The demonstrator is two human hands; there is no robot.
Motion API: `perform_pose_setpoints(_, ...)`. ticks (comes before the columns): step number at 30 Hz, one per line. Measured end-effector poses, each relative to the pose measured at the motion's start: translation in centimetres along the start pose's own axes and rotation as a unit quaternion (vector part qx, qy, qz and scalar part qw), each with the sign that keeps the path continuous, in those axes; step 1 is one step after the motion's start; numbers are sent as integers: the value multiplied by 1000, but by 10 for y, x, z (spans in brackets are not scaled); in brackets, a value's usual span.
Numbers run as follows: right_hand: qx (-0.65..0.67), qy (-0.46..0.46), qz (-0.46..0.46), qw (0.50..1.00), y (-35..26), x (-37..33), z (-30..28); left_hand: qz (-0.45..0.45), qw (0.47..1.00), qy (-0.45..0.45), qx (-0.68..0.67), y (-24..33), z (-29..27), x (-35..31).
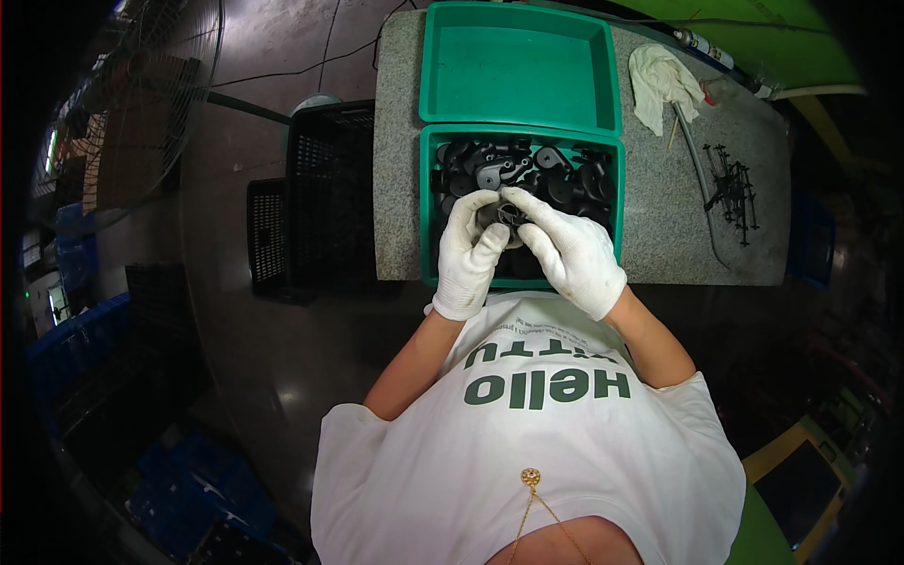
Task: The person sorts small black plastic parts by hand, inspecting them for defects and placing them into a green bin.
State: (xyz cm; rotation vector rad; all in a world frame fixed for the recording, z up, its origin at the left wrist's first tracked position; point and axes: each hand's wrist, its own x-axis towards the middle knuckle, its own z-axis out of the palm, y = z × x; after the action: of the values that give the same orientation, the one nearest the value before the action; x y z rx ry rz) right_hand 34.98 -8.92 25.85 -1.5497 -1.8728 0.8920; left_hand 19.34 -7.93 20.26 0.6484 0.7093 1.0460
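Both my hands wear white gloves and meet over the nearer green tray, which is filled with black moulded plastic parts. Between my fingers is one black plastic part with a round opening; the fingertips cover much of it. My left hand grips its left side with thumb and fingers. From the right, my right hand closes on the same part, its index finger at the top edge and its thumb lower down.
A second green tray adjoins the far side, on a grey speckled tabletop. To the right lie a white cloth, a thin grey tube, a black branching plastic piece and a spray can. Black crates stand left of the table.
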Motion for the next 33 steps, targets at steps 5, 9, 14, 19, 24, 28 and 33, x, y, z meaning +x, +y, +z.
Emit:
perform_pose_setpoints(5, -54, 1, -19, 998, -6, -3, 1, 20, 999, 41, 20, -3, 4, -4)
perform_pose_setpoints(9, -68, -9, -2, 998, -7, -5, 5, 76, 993, 55, 68, -8, 6, -5)
perform_pose_setpoints(14, -48, 13, -16, 999, -4, -8, 9, 28, 998, 57, 19, -12, 3, -8)
perform_pose_setpoints(19, -109, 3, -51, 993, -10, -8, 3, 17, 999, 33, 17, -8, 0, -9)
perform_pose_setpoints(24, -159, -11, -58, 986, -13, -8, 0, 20, 996, 27, 78, -6, -5, -11)
perform_pose_setpoints(28, -158, -10, -61, 986, -9, -10, 4, 69, 992, 25, 105, -12, -9, -11)
perform_pose_setpoints(33, -131, -16, -37, 991, -10, -11, 8, 123, 974, 35, 188, -10, -9, -10)
